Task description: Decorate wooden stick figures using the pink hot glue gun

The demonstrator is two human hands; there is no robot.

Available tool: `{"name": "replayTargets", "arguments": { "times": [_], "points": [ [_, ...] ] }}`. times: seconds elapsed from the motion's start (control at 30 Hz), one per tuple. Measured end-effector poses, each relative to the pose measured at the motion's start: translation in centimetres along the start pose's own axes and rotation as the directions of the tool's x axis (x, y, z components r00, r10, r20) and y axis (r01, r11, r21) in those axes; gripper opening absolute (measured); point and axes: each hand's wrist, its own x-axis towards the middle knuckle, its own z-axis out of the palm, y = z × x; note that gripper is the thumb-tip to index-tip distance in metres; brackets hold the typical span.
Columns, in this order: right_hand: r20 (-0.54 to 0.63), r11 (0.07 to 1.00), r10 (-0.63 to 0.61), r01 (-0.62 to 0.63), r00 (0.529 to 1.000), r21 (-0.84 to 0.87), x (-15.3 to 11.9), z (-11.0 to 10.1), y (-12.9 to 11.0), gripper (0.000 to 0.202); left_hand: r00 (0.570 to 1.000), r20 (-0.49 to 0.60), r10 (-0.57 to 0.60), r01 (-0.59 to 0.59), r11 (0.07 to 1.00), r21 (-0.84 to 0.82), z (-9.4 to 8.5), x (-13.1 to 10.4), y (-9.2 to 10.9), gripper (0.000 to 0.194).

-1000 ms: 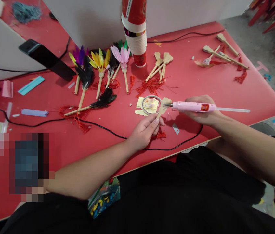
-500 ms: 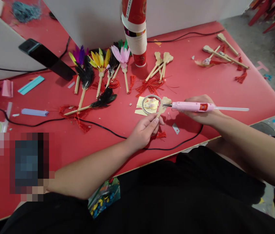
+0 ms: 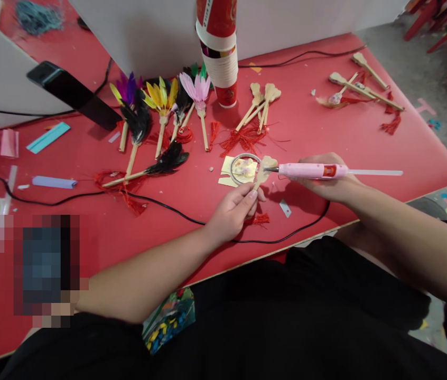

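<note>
Between the thumb and fingers of my left hand is the handle of a small wooden stick with a scalloped flat head; its red tassel hangs below. My right hand is wrapped round a pink glue gun, a clear glue stick poking out of its back. The metal nozzle points left and meets the wooden head, though contact is hard to confirm. Just behind lies a pale yellow card under a round ring with a lump of glue inside.
Feather-topped sticks lie at the back left by a leaning black phone-like device. Stacked paper cups stand behind bare wooden sticks. More sticks lie far right. A black cable crosses the red table.
Hardly anything differs. The whole view has shifted a few pixels; both hands, the wooden stick and the glue gun keep the same positions relative to each other.
</note>
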Motion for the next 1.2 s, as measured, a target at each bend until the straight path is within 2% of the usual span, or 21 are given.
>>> {"name": "replayTargets", "arguments": {
  "times": [0.3,0.47,0.67,0.77,0.97,1.2],
  "points": [
    [-0.041,0.999,-0.021,0.022,0.999,0.023,-0.3,-0.1,-0.5,0.048,1.0,-0.013,-0.004,0.004,1.0,0.009,-0.1,0.1,-0.1,0.044],
    [-0.032,0.993,-0.002,0.006,0.999,0.121,-0.3,-0.1,-0.4,0.047,1.0,-0.01,-0.008,0.008,1.0,0.009,-0.1,0.1,-0.1,0.044],
    [-0.031,0.99,-0.014,0.018,0.999,0.137,-0.3,-0.3,-0.4,0.045,1.0,-0.007,-0.015,0.015,1.0,0.004,0.0,0.1,0.0,0.045],
    [-0.011,0.988,0.02,-0.018,1.0,0.155,-0.3,-0.4,-0.6,0.043,1.0,-0.001,-0.019,0.019,1.0,-0.003,0.0,0.1,0.0,0.045],
    [-0.011,0.945,0.086,-0.078,0.996,0.318,-0.7,-0.8,-0.7,0.035,1.0,0.019,-0.009,0.01,1.0,-0.003,0.0,0.0,0.0,0.044],
    [-0.041,0.903,0.108,-0.08,0.993,0.423,-1.1,-1.1,0.9,0.033,1.0,-0.003,0.003,-0.003,1.0,0.011,0.1,-0.2,0.1,0.043]
  ]
}}
